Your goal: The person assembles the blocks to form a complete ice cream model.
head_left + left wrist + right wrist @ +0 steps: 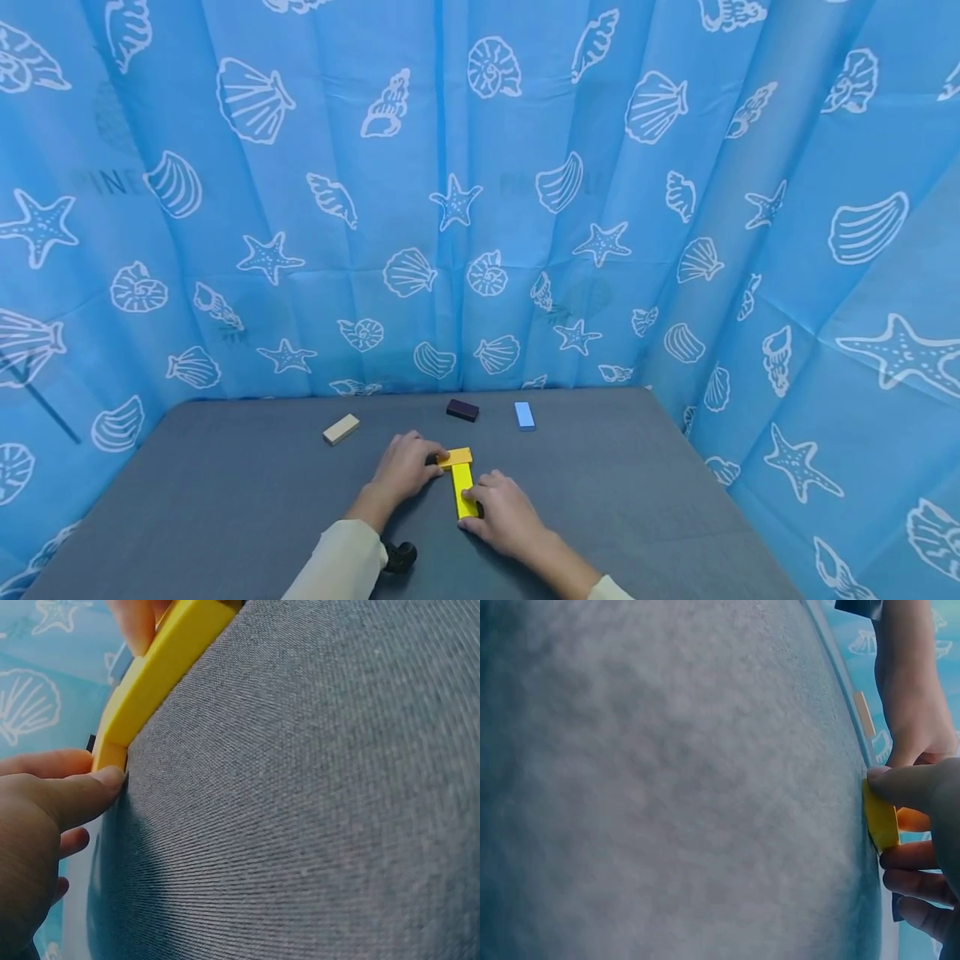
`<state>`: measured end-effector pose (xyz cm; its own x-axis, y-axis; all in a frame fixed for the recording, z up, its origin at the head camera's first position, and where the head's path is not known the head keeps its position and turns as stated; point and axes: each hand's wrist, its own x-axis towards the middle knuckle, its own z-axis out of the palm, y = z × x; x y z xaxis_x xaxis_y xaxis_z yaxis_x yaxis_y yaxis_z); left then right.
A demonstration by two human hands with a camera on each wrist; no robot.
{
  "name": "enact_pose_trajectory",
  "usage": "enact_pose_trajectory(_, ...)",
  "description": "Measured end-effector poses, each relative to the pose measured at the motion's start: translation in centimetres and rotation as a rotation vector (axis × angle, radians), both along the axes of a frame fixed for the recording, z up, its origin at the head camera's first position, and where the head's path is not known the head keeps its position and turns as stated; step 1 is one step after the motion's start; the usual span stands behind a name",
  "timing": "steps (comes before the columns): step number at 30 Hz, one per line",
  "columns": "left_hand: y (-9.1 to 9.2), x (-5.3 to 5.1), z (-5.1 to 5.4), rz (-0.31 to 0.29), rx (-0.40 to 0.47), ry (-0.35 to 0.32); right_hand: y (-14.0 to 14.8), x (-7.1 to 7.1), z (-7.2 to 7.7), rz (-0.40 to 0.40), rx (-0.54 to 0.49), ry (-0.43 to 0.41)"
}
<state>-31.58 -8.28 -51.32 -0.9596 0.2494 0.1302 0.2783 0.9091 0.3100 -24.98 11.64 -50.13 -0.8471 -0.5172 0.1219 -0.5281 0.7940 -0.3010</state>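
On the grey cloth lie two blocks set end to side, an orange-yellow block (pixel 461 456) across the far end of a bright yellow block (pixel 462 482). My left hand (pixel 405 468) pinches the left end of the orange-yellow one between thumb and fingers. Thumb and fingers of my right hand (pixel 507 514) grip the near end of the yellow block. In the left wrist view, the yellow block (pixel 165 664) meets the orange-yellow block (pixel 110 756) with no gap that I can make out. The right wrist view shows the yellow block (pixel 880 816) between the right thumb and fingers.
Farther back on the grey-covered table (pixel 225 500) lie a beige block (pixel 341 429), a dark block (pixel 462 410) and a light blue block (pixel 524 416). A black object (pixel 400 557) is beside the left sleeve. The shell-patterned blue curtain (pixel 450 317) hangs behind and at the sides.
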Motion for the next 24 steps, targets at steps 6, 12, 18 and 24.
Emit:
enact_pose_trajectory(6, 0.12, -0.33, -0.11, -0.012, 0.009, -0.016, -0.05, 0.11, -0.21, -0.010, -0.004, 0.002)
enact_pose_trajectory(12, 0.00, -0.42, -0.13, -0.039, 0.018, 0.000, -0.52, 0.16, -0.13, 0.009, -0.015, 0.021)
enact_pose_trajectory(18, 0.02, -0.22, 0.13, -0.053, 0.022, 0.004, -0.81, 0.23, -0.05, 0.009, -0.010, 0.034)
enact_pose_trajectory(24, -0.01, -0.17, 0.18, -0.055, 0.034, 0.003, -0.77, 0.28, 0.03, 0.001, -0.003, 0.039)
